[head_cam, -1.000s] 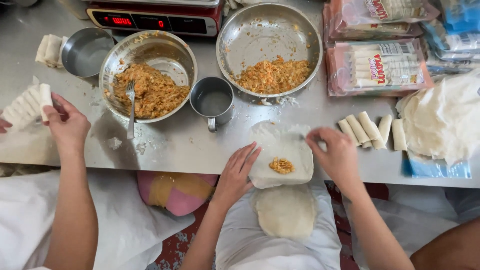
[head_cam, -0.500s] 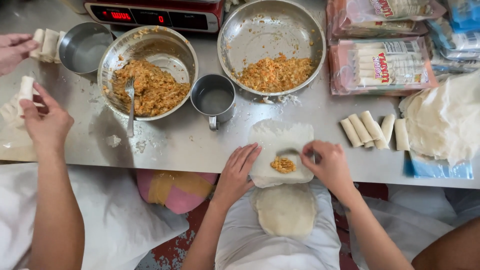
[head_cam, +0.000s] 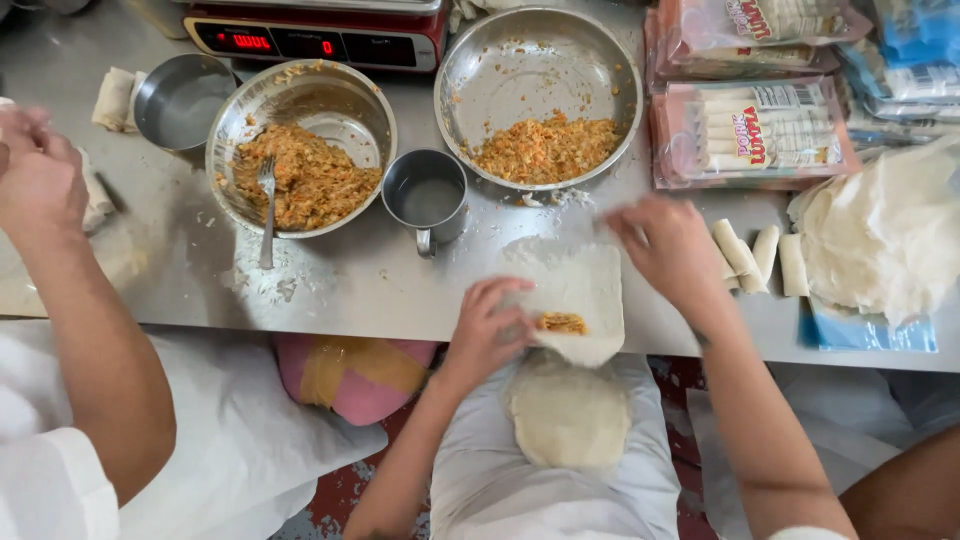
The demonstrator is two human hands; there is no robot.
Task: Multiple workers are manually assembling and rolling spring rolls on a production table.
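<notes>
While the right hand has lifted off the wrapper since half a second ago, these hold:
left hand [head_cam: 487, 335]: fingers spread flat, pinning near-left edge of the spring roll wrapper [head_cam: 570, 290]; not gripping anything.
right hand [head_cam: 668, 250]: blurred, now over the wrapper's far-right corner, fingers loosely curled; cannot tell if it pinches anything. It was down by the filling before.
wrapper: thin pale sheet at the near edge of the steel table [head_cam: 350, 290], overhanging slightly toward the lap.
filling dab [head_cam: 562, 322]: small orange mound on near part of wrapper, just beside left fingers; uncovered, no fold yet.
meaning: filling looks placed, wrapper flat, rolling not begun.
wrapper stack on lap [head_cam: 568, 415]: round pale pile below table edge.
finished rolls [head_cam: 755, 258]: few, lying right of the right hand.
filling bowl [head_cam: 540, 95]: far side, partly full.
second bowl with fork [head_cam: 300, 145]: left of metal cup [head_cam: 427, 200].
co-worker's hand [head_cam: 40, 180]: far left, apart from this work.
</notes>
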